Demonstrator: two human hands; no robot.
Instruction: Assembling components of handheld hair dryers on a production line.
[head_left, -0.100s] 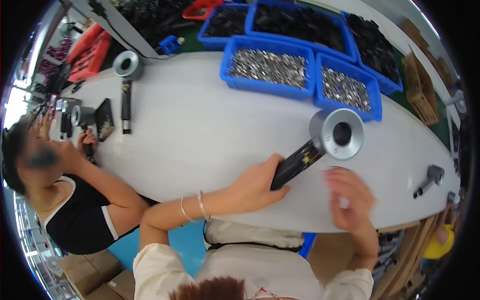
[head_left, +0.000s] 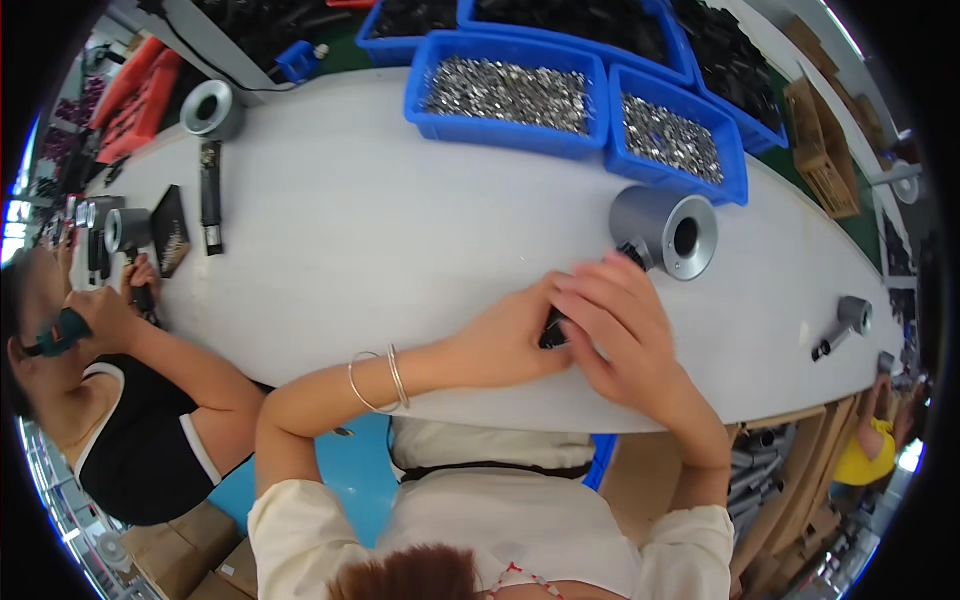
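A long white worktop (head_left: 330, 230) curves across a workshop, with blue bins along its far edge and cardboard boxes on the floor below. At the far left a co-worker in a black top (head_left: 140, 450) sits at the worktop, hands on small grey parts near a dark flat card (head_left: 170, 230). Beyond that lies a grey hair dryer (head_left: 210, 115) with its black handle stretched toward the near edge.

In the middle, the person's left hand (head_left: 510, 340), two thin bangles (head_left: 380, 378) on its wrist, rests on the worktop with its fingers curled shut around the black handle (head_left: 553, 328) of a second grey hair dryer. Just right of it, the right hand (head_left: 620, 320) lies over the same handle, fingers spread and laid across it; whether they grip it I cannot tell. The dryer's grey barrel (head_left: 665, 232) sticks out past both hands, its round opening facing the near edge.

Behind it stand two blue bins of small metal parts (head_left: 505, 95) (head_left: 670, 140). Far right, another small grey dryer (head_left: 845, 322) lies alone on the worktop.
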